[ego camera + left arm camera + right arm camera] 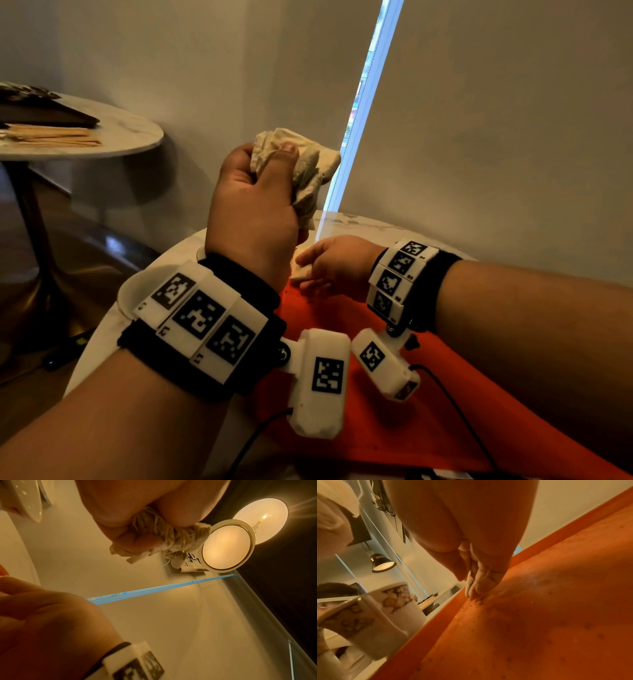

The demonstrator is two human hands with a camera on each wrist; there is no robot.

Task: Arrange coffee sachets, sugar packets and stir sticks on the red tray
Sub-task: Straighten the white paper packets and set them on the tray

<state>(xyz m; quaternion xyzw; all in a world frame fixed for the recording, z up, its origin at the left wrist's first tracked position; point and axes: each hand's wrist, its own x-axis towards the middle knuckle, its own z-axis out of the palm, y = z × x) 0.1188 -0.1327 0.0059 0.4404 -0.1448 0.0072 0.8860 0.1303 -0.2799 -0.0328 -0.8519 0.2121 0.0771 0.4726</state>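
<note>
My left hand [270,164] is raised above the table and grips a crumpled beige cloth [310,164], thumb on top; the left wrist view shows the cloth [171,538] bunched in the curled fingers. Lower down, my right hand [308,274] pinches a small pale folded piece [300,273] against the far left part of the red tray [376,394]. In the right wrist view the pale piece [468,584] sits between thumb and fingers, touching the tray [556,615] beside dark crumbs [477,600]. No sachets or packets show on the tray.
Wooden stir sticks [51,135] lie on a round marble side table [130,133] at far left, next to a dark flat object [44,113]. A white patterned cup [368,622] stands just off the tray's left edge. The tray rests on a round marble table [346,219].
</note>
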